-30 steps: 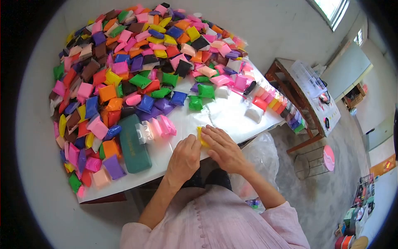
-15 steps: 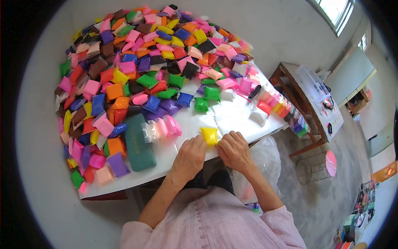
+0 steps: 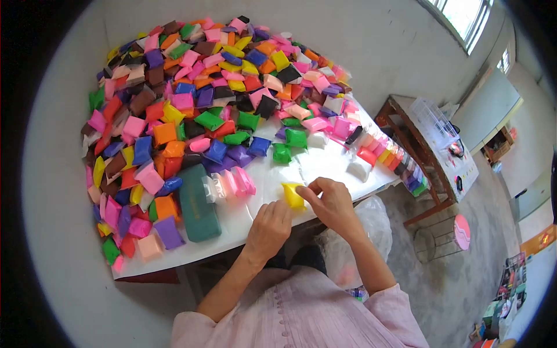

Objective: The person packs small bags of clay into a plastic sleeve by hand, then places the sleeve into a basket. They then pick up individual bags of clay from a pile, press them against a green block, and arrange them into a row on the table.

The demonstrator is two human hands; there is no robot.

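A small puffy yellow packet is between my two hands at the front edge of the table. My left hand is closed at the packet's lower left, its fingertips mostly hidden from above. From the right, my right hand pinches the packet, thumb against its side and fingers curled. Just left of the packet lies a row of pink packets in clear wrapping. Beside them rests a dark green case.
A large heap of coloured packets covers the table's back and left. A multicoloured row of packets hangs over the right edge. Below is a clear plastic bag. To the right stand a wooden table and a pink-topped stool.
My right hand has risen and turned, bringing its thumb onto the yellow packet's right side. The packet is now tilted. My left hand has dropped slightly. The view has shifted a little.
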